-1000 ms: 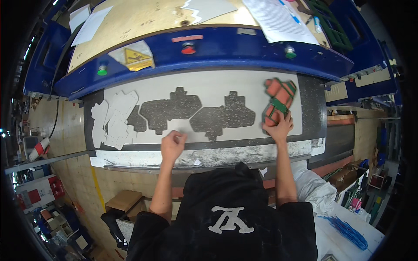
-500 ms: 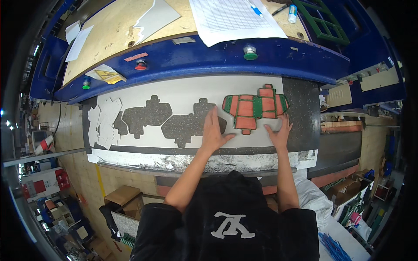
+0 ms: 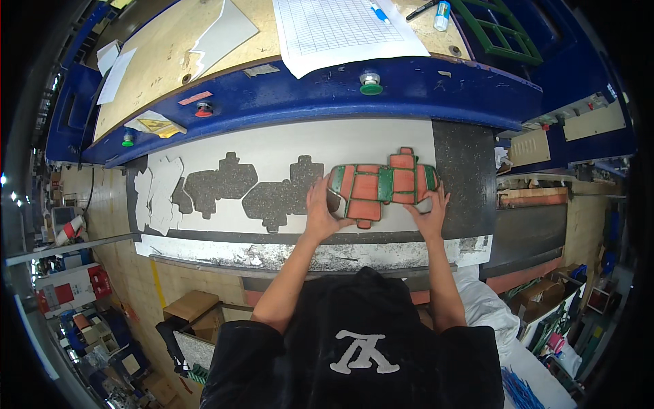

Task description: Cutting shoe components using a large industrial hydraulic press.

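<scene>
A cutting die [image 3: 366,185] with green edges and salmon-pink foam pads is held between my two hands above the white sheet [image 3: 272,140]. My left hand [image 3: 321,213] grips its left end, thumb near the lower edge. At the right end, my right hand [image 3: 431,217] closes on it with thumb and fingers. Left of the die, the sheet has cut-out openings [image 3: 221,183] of a similar outline, showing the dark speckled bed [image 3: 463,177] beneath. White cut pieces [image 3: 165,198] lie overlapping at the sheet's left end.
A blue machine beam [image 3: 272,102] crosses beyond the sheet, carrying a green knob [image 3: 370,84] and a red knob [image 3: 204,109]. On its wooden top lie a gridded paper [image 3: 334,34], pens and a small blue-and-white tube [image 3: 442,16]. A worn pale strip [image 3: 300,252] runs along the near edge.
Both hands have closed on the die's ends. The die has shifted toward me and slightly left, and now looks lifted off the sheet.
</scene>
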`<state>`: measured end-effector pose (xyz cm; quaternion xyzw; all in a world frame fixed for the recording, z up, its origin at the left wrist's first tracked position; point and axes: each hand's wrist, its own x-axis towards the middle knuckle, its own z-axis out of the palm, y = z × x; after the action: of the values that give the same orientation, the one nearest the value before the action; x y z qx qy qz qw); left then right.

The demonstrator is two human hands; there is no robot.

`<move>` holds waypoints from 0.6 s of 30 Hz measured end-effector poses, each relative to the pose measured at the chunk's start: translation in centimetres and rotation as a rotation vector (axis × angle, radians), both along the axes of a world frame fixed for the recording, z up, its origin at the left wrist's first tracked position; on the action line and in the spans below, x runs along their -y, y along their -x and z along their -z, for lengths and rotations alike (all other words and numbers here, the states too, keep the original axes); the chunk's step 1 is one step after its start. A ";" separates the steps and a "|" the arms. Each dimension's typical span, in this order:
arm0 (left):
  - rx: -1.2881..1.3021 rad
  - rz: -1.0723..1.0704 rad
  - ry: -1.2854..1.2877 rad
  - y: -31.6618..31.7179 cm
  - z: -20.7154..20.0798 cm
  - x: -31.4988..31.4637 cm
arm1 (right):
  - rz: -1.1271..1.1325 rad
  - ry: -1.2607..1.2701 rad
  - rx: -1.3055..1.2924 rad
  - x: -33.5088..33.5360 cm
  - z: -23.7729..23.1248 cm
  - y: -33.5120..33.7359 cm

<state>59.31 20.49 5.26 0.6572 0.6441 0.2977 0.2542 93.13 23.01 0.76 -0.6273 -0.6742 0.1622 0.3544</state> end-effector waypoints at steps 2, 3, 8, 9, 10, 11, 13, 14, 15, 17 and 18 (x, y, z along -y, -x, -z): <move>-0.011 0.006 -0.018 0.0 0.4 1.3 | -0.009 -0.030 0.035 1.3 0.2 -0.2; -0.033 0.016 -0.004 -0.1 0.4 1.8 | -0.011 -0.024 0.035 1.7 0.2 -0.3; -0.030 0.010 -0.020 -0.2 0.9 3.2 | -0.088 0.003 -0.065 1.6 -0.2 -0.9; -0.013 0.007 -0.015 -0.2 0.7 3.0 | -0.096 0.003 -0.064 1.4 0.0 -1.0; -0.012 -0.002 -0.016 -0.2 0.5 2.7 | -0.080 0.018 -0.078 1.3 0.2 -1.0; -0.016 0.016 -0.007 -0.1 0.3 2.4 | -0.065 0.034 -0.092 1.2 0.3 -1.1; -0.013 0.042 0.006 0.3 -0.5 1.5 | -0.076 0.029 -0.082 0.9 0.1 -1.0; -0.014 0.024 0.007 0.5 -0.9 0.5 | -0.071 0.026 -0.072 0.6 0.1 -1.0; -0.013 0.045 -0.008 0.8 -1.1 -0.3 | -0.072 0.017 -0.042 0.1 -0.1 -0.9; -0.014 0.073 -0.008 1.3 -1.2 -2.0 | -0.070 0.046 -0.041 -0.8 -0.2 -0.8; -0.014 0.067 -0.006 1.6 -0.9 -2.5 | -0.049 0.067 -0.036 -1.4 -0.4 -0.6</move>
<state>57.73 23.04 6.18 0.6809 0.6228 0.2863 0.2578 93.73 24.44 1.13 -0.6190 -0.6771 0.2046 0.3413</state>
